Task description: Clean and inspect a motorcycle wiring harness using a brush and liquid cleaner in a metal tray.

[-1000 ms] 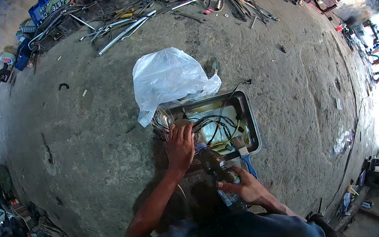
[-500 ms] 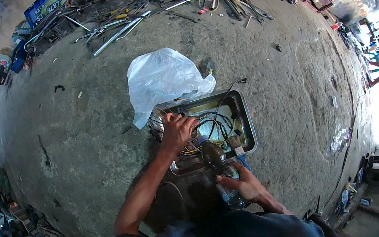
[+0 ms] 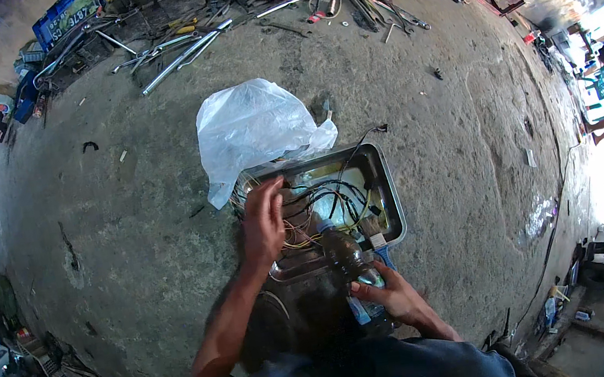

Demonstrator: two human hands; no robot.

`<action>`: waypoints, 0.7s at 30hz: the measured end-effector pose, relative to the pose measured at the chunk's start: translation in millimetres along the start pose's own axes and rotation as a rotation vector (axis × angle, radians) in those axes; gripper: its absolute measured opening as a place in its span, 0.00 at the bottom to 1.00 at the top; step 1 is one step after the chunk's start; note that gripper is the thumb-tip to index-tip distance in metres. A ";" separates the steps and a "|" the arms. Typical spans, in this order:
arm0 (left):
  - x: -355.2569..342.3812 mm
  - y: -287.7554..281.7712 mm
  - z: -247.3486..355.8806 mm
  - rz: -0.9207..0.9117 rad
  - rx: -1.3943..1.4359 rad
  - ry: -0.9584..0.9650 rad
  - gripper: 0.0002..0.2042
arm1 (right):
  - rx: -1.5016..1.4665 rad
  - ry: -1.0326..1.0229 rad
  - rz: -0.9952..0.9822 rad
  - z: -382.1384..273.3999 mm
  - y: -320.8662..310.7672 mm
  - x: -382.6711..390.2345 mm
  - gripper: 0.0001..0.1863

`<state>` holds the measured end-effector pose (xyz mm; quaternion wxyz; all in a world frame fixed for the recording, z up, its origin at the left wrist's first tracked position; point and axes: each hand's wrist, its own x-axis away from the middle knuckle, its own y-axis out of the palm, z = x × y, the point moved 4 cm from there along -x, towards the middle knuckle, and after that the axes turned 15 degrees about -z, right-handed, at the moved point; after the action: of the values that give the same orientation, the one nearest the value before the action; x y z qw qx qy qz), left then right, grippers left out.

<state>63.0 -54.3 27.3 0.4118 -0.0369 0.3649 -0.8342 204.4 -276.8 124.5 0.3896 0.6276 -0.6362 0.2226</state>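
Grips plastic bottle point(image 3: 343, 250) in right hand point(image 3: 392, 298), with neck over near rim of metal tray point(image 3: 389, 192). Holds left hand point(image 3: 264, 221) over wires point(image 3: 321, 186) in tray; cannot tell whether clamped or loose. Shows brush point(image 3: 378, 240) at near-right corner, white bag point(image 3: 254, 122) beyond, on floor point(image 3: 453, 167).

2 bare hands are at a metal tray point(image 3: 390, 191) of tangled wires point(image 3: 298, 227) on a grey floor point(image 3: 131, 235). The left hand point(image 3: 264, 223), fingers parted, is over the tray's left end; the right hand point(image 3: 393, 297) grips a dark plastic bottle point(image 3: 344, 253), its neck over the near rim. Just right lies 1 blue-handled brush point(image 3: 378, 241). Beyond the tray sits 1 white plastic bag point(image 3: 251, 126).
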 end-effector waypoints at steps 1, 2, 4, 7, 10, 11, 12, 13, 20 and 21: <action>5.5 -1.1 8.7 0.000 0.009 0.005 0.14 | -0.009 0.030 -0.003 -0.5 -0.2 3.2 0.31; 14.3 0.9 4.3 0.002 0.303 -0.256 0.11 | -0.008 0.030 0.007 2.7 -2.5 4.0 0.31; 28.9 4.7 -3.2 -0.003 0.509 -0.510 0.10 | 0.033 -0.002 -0.023 8.4 -4.1 1.9 0.30; 26.4 2.4 6.5 -0.085 0.216 -0.424 0.11 | 0.055 -0.023 -0.073 8.2 -1.6 -6.7 0.31; 21.7 11.2 1.7 -0.105 0.043 -0.253 0.09 | 0.173 -0.022 -0.036 -9.4 4.2 -1.3 0.34; 19.2 13.1 4.5 -0.056 0.018 -0.192 0.11 | 0.176 -0.023 -0.039 -5.9 4.0 -3.2 0.34; 17.1 20.6 4.3 -0.171 0.032 -0.179 0.13 | 0.150 0.001 -0.023 2.9 2.7 -4.5 0.35; 14.0 23.1 3.0 -0.171 0.037 -0.176 0.13 | 0.124 0.024 -0.005 8.3 1.2 -4.6 0.36; -12.5 45.0 1.0 -0.284 -0.257 0.137 0.08 | 0.145 0.042 -0.005 10.1 -1.6 -1.5 0.36; -19.0 50.5 1.3 -0.282 -0.257 0.137 0.08 | 0.049 0.045 -0.007 14.8 -2.5 0.7 0.36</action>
<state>109.3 -61.4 0.6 0.2570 -0.0833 0.4867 -0.8308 203.8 -288.9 115.7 0.3893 0.6339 -0.6195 0.2507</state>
